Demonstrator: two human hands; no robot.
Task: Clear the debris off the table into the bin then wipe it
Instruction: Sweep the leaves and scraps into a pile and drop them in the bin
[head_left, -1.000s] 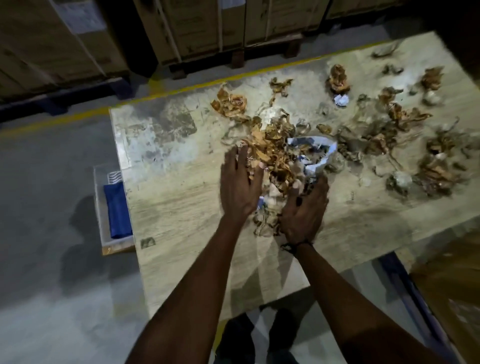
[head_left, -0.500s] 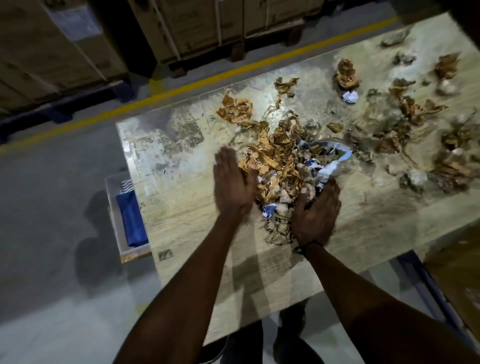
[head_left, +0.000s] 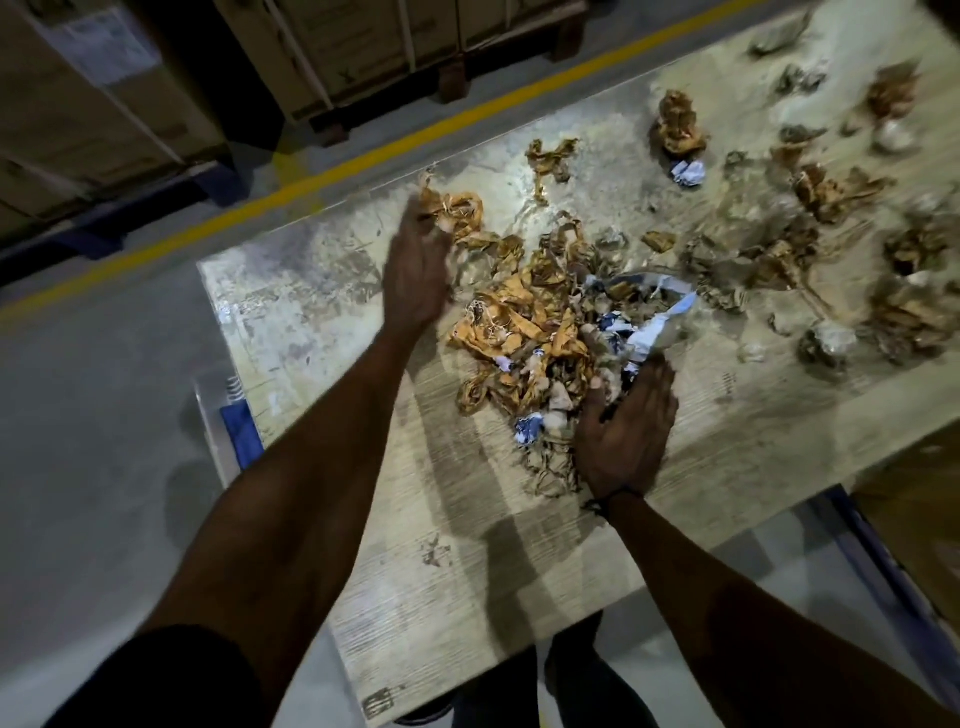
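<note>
The bin (head_left: 221, 431), holding a blue cloth (head_left: 241, 436), is seen at 9 o'clock just off the table (head_left: 467, 597) edge, so the heaped paper debris (head_left: 535, 332) is best cupped from both sides and swept there without spilling. The left hand (head_left: 415, 275), fingers loosely extended, touches scraps at 11 o'clock of the heap; the right hand (head_left: 626, 431) is pressed open-palmed against its 5 o'clock side, gripping nothing.
</note>
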